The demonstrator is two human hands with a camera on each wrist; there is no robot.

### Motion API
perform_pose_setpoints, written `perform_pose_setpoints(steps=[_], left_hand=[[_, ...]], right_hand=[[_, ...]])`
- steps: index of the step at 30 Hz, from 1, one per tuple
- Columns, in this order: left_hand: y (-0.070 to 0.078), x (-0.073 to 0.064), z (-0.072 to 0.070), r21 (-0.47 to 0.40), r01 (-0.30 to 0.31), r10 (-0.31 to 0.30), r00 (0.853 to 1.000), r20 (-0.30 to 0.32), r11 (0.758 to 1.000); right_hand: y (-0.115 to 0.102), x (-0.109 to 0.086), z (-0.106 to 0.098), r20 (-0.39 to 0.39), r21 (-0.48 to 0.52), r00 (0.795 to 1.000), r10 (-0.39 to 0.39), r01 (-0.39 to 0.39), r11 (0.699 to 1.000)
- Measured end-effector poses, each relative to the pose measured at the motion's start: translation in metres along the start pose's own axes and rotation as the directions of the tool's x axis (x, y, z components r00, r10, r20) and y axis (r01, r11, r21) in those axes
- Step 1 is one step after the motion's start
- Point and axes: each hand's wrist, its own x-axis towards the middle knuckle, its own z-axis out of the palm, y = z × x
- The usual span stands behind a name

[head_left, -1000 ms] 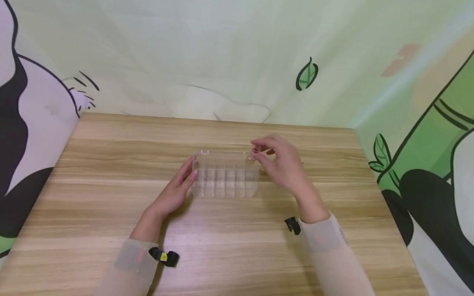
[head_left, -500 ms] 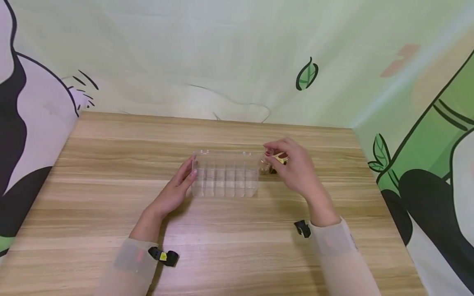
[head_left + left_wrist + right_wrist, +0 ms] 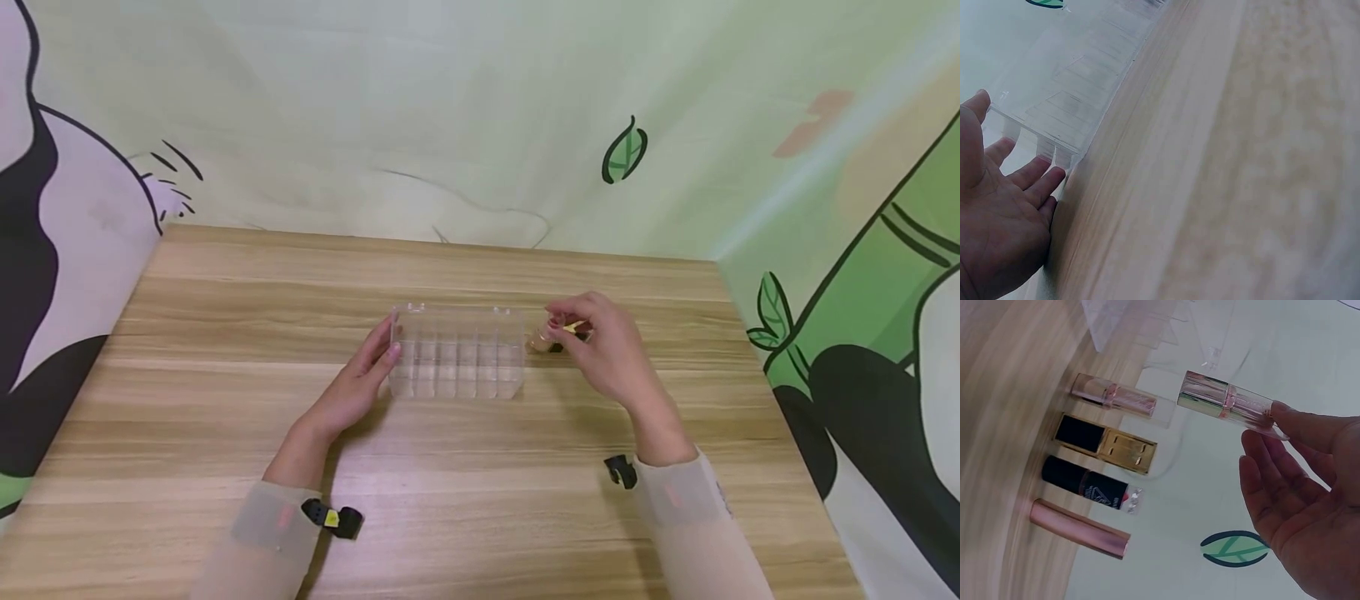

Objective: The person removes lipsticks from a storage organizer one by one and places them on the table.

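A clear plastic organizer [image 3: 457, 367] with rows of compartments stands mid-table. My left hand [image 3: 356, 383] is at its left end; in the left wrist view the fairly straight fingers [image 3: 1035, 178] touch the end wall, with the thumb by the upper corner. To the right of the organizer, my right hand [image 3: 611, 350] pinches a lipstick [image 3: 1225, 400] by its clear end between thumb and fingers, raised off the table. Several other lipsticks stand in a row beneath it: a pinkish one [image 3: 1113, 397], a black and gold one [image 3: 1105, 444], a black one [image 3: 1088, 484] and a rose-gold one [image 3: 1079, 529].
The wooden table [image 3: 465, 500] ends at a pale green printed backdrop [image 3: 465, 125] at the back. Black wrist mounts [image 3: 332, 518] sit at both sleeves. From the head view, the right hand partly hides the standing lipsticks.
My right hand has moved right and slightly nearer, from the organizer's back right corner to over the standing lipsticks, with the pinched lipstick. The left hand and the organizer stay put.
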Motion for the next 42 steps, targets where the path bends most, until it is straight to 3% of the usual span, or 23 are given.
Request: perform_pose_setpoints(steps=[7, 17, 23, 29, 37, 42], left_hand=[[0.002, -0.001, 0.000, 0.006, -0.002, 0.002, 1.000, 0.003, 1.000], [0.032, -0.014, -0.001, 0.001, 0.015, -0.015, 0.999, 0.028, 1.000], [0.036, -0.016, -0.002, -0.001, 0.020, -0.020, 0.999, 0.026, 1.000], [0.032, -0.014, -0.002, -0.007, 0.012, -0.012, 1.000, 0.027, 1.000], [0.007, -0.002, -0.001, -0.006, 0.018, -0.018, 1.000, 0.011, 1.000], [0.003, -0.002, 0.000, -0.003, 0.018, -0.018, 1.000, 0.009, 1.000]], right_hand=[[0.009, -0.004, 0.004, 0.033, -0.036, 0.999, 0.043, -0.041, 0.999], [0.026, -0.009, 0.016, 0.087, -0.042, 0.992, 0.090, -0.086, 0.995], [0.029, -0.009, 0.021, 0.109, -0.041, 0.989, 0.101, -0.097, 0.994], [0.034, -0.009, 0.027, 0.129, -0.016, 0.986, 0.109, -0.107, 0.994], [0.038, -0.010, 0.034, 0.133, -0.024, 0.985, 0.110, -0.108, 0.994], [0.040, -0.011, 0.035, 0.142, -0.020, 0.982, 0.123, -0.122, 0.992]])
